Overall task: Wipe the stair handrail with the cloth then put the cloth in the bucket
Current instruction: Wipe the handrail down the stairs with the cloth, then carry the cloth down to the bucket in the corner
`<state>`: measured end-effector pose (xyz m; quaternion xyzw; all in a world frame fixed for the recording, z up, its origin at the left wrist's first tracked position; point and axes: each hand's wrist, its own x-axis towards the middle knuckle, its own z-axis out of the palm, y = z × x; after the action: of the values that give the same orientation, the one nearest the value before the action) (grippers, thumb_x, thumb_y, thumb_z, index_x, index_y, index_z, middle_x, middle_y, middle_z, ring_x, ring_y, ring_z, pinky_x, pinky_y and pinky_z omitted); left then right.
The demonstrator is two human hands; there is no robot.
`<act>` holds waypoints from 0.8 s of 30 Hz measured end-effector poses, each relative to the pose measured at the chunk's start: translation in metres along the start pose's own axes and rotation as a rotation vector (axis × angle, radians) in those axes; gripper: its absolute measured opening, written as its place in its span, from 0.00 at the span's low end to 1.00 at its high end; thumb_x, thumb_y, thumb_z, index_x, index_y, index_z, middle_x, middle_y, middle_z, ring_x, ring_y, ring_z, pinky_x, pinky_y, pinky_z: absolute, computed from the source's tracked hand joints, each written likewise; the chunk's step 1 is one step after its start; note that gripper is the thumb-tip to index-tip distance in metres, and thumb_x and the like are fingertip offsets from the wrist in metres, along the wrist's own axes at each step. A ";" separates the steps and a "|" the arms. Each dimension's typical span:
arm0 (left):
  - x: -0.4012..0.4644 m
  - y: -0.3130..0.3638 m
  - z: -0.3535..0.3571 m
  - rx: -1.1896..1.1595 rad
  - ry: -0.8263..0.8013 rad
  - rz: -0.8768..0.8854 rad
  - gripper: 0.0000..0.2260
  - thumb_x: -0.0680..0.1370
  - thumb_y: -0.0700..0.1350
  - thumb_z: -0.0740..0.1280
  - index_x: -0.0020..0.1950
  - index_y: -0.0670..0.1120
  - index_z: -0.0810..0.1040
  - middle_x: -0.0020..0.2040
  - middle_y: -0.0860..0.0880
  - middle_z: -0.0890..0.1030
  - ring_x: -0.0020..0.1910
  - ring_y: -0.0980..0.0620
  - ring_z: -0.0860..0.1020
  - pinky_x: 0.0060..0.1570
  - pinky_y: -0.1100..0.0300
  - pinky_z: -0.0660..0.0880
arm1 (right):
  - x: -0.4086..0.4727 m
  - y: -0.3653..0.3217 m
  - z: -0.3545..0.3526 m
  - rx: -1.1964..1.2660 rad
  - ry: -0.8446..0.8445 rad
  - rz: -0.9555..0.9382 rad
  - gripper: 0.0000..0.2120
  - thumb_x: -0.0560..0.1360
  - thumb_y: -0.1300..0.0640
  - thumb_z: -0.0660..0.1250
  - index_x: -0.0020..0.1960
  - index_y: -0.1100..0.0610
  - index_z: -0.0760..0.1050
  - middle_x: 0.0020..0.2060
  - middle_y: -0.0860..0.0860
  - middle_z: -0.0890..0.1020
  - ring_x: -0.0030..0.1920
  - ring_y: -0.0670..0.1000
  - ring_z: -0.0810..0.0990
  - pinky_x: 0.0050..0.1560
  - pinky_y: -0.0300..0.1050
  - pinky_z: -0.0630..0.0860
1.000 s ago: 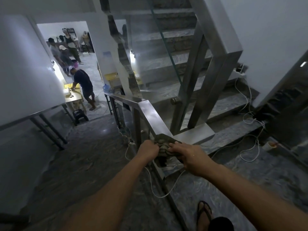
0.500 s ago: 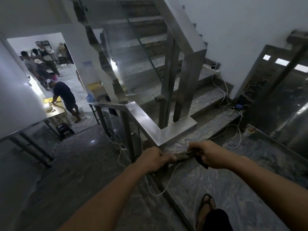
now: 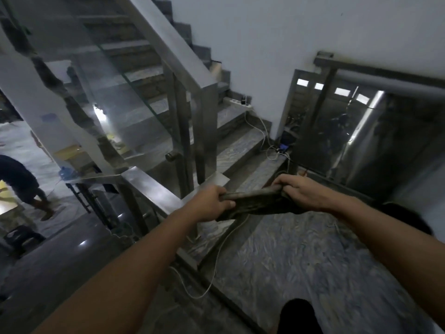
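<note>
Fingers [image 3: 226,204] of the left hand [image 3: 209,203] curl tight round one end of the dark cloth [image 3: 255,203]; the right hand [image 3: 298,192] is fisted on the other end, so the cloth (rumpled, its lower edge sagging) stretches between them; it hangs just beside the near corner of the steel handrail [image 3: 154,189], whether touching it I cannot tell; a white cable [image 3: 218,256] trails over the marbled floor [image 3: 301,261] below.
</note>
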<state>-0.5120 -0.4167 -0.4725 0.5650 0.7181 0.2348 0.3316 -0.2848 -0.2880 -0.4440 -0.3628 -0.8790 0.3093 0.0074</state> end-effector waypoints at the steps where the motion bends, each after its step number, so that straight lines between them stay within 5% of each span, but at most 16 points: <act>1: 0.006 0.005 -0.002 0.023 -0.005 0.014 0.07 0.76 0.49 0.67 0.47 0.47 0.80 0.45 0.44 0.81 0.46 0.47 0.80 0.50 0.51 0.78 | -0.004 0.002 -0.003 0.031 0.029 -0.001 0.11 0.77 0.52 0.55 0.49 0.41 0.74 0.47 0.50 0.79 0.48 0.52 0.78 0.50 0.53 0.77; 4: 0.026 0.021 -0.007 0.095 -0.010 0.074 0.07 0.75 0.50 0.68 0.46 0.47 0.80 0.45 0.45 0.81 0.46 0.48 0.79 0.51 0.47 0.78 | -0.012 0.011 -0.013 0.076 0.075 0.022 0.09 0.78 0.45 0.58 0.53 0.45 0.74 0.47 0.50 0.77 0.47 0.52 0.79 0.42 0.43 0.77; 7: 0.047 0.038 -0.008 0.125 -0.046 0.099 0.07 0.74 0.48 0.69 0.49 0.47 0.80 0.48 0.46 0.80 0.49 0.49 0.79 0.54 0.46 0.77 | -0.015 0.027 -0.023 0.050 0.076 0.041 0.12 0.75 0.50 0.66 0.58 0.50 0.73 0.48 0.49 0.76 0.44 0.48 0.79 0.35 0.37 0.77; 12: 0.087 0.059 -0.006 0.178 -0.095 0.147 0.11 0.73 0.42 0.70 0.55 0.49 0.79 0.52 0.50 0.78 0.53 0.52 0.77 0.57 0.50 0.77 | -0.013 0.071 -0.042 -0.004 0.127 0.074 0.13 0.73 0.54 0.69 0.57 0.48 0.77 0.48 0.46 0.78 0.47 0.43 0.78 0.44 0.35 0.73; 20: 0.156 0.112 0.014 0.266 -0.064 0.225 0.10 0.72 0.41 0.71 0.53 0.48 0.80 0.49 0.49 0.80 0.50 0.51 0.78 0.53 0.54 0.76 | -0.005 0.140 -0.088 -0.062 0.170 0.152 0.11 0.71 0.56 0.69 0.52 0.47 0.81 0.48 0.46 0.82 0.50 0.46 0.78 0.55 0.51 0.76; 24: 0.190 0.134 0.023 0.305 -0.064 0.259 0.09 0.71 0.42 0.72 0.51 0.50 0.81 0.46 0.50 0.80 0.48 0.51 0.78 0.51 0.55 0.75 | -0.009 0.172 -0.108 -0.031 0.180 0.186 0.20 0.70 0.62 0.64 0.52 0.40 0.80 0.51 0.45 0.81 0.54 0.47 0.77 0.58 0.53 0.75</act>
<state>-0.4342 -0.2006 -0.4322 0.7034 0.6558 0.1461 0.2318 -0.1431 -0.1417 -0.4489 -0.4690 -0.8420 0.2615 0.0520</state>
